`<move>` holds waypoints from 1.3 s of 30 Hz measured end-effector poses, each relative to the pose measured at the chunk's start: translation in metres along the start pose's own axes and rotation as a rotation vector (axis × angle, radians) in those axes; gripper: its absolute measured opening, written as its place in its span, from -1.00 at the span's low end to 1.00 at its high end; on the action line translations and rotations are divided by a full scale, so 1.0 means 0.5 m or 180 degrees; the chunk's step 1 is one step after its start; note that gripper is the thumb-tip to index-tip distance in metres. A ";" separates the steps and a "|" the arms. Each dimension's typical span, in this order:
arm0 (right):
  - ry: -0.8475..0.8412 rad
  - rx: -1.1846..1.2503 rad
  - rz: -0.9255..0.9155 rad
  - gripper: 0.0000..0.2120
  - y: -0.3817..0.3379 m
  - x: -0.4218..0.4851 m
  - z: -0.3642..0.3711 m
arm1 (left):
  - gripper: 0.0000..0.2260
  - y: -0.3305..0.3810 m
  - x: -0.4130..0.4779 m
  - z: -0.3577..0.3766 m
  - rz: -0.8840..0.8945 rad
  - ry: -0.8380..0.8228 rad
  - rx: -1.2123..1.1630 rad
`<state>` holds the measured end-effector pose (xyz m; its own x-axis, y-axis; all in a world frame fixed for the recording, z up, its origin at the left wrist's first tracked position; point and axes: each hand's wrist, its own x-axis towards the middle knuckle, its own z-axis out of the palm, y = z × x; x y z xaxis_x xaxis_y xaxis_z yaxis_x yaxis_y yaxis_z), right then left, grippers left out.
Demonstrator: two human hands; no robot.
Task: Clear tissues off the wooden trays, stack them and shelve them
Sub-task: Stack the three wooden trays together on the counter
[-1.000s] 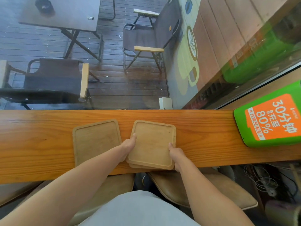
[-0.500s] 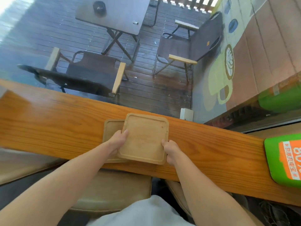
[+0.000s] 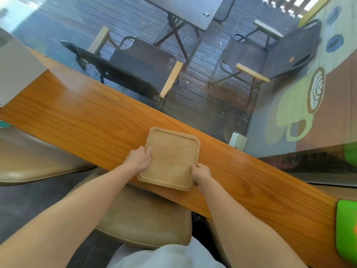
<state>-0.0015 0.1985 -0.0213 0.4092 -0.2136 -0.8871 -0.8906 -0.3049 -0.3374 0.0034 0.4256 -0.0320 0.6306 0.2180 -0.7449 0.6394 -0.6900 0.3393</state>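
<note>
Gripping tray stack (image 3: 171, 158) w/ left hand (image 3: 138, 160) & right hand (image 3: 201, 172) at frame centre on counter (image 3: 87, 120); I reckon no tissues left, stacking done, shelving still to go.

Wooden tray (image 3: 171, 158): pale, unvarnished-looking wood, matt, smooth, with a small dark knot near one corner. Desk (image 3: 81, 120): orange-brown wood with pronounced grain and a glossy lacquered finish that reflects light. Stool seat (image 3: 143, 219) below: tan, smooth, leather-like covering with a slight sheen; green case (image 3: 346, 227) at desk edge: glossy plastic.
</note>
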 end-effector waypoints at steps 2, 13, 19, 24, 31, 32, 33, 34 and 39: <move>0.0033 -0.0108 -0.0016 -0.59 -0.002 -0.001 0.001 | -0.44 -0.010 -0.001 0.000 0.0048 0.0030 0.0192; 0.0138 -0.0346 -0.0055 -0.64 -0.017 -0.005 0.007 | -0.54 -0.020 0.010 -0.022 0.0291 0.0121 0.0693; -0.0001 0.0610 0.0342 -0.33 -0.022 -0.002 0.020 | -0.50 -0.006 0.006 0.012 -0.0210 0.0332 -0.0430; -0.0107 0.0905 0.0448 -0.10 -0.016 0.001 0.010 | -0.24 0.011 0.004 0.018 -0.0624 0.0308 -0.0708; -0.0142 0.0297 0.0273 0.03 -0.006 0.006 -0.004 | -0.17 -0.009 0.010 0.025 -0.0802 0.0118 -0.1332; -0.0143 0.0268 0.0244 0.03 -0.005 0.006 -0.006 | -0.16 -0.010 0.008 0.028 -0.0808 0.0091 -0.1327; -0.0146 0.0256 0.0211 0.01 -0.005 0.007 -0.008 | -0.16 -0.012 0.008 0.032 -0.0813 0.0059 -0.1310; -0.0163 0.0268 0.0185 -0.01 -0.004 0.008 -0.010 | -0.15 -0.014 0.008 0.036 -0.0809 0.0009 -0.1308; -0.0105 0.0538 0.0088 -0.12 0.014 -0.002 0.000 | -0.17 -0.016 -0.002 0.044 -0.0700 -0.0276 -0.1896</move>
<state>-0.0082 0.1965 -0.0227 0.3799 -0.1883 -0.9056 -0.9232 -0.1381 -0.3586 -0.0118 0.4158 -0.0465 0.4350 0.2369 -0.8687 0.9003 -0.1282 0.4159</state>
